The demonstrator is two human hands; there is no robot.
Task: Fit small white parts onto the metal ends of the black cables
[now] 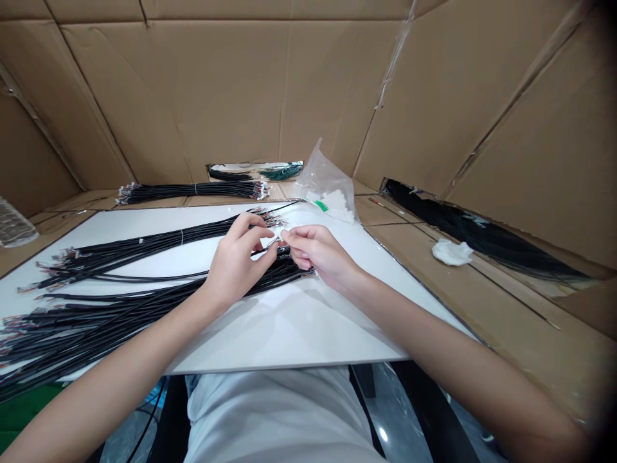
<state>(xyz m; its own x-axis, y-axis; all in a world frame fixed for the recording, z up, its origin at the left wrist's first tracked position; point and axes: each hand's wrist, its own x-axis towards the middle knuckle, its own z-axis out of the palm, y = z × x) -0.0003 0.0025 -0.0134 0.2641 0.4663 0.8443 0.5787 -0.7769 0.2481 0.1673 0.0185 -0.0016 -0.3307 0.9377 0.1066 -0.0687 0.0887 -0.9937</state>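
Observation:
My left hand (240,258) pinches the wire end of a thin black cable (263,251) between thumb and forefinger. My right hand (315,252) is closed in a pinch on a small white connector (283,235) right at that wire end. Both hands meet over the middle of a white board (289,328). Under them lies a loose pile of black cables (120,315) that fans out to the left. A second bundle of black cables (144,245), tied with a band, lies just beyond my left hand.
A clear plastic bag of white connectors (330,190) stands behind my hands. Another tied cable bundle (193,190) lies further back, with dark and green wires (282,171) behind it. A crumpled white tissue (452,252) rests on the cardboard at right. Cardboard walls (241,83) surround the workspace.

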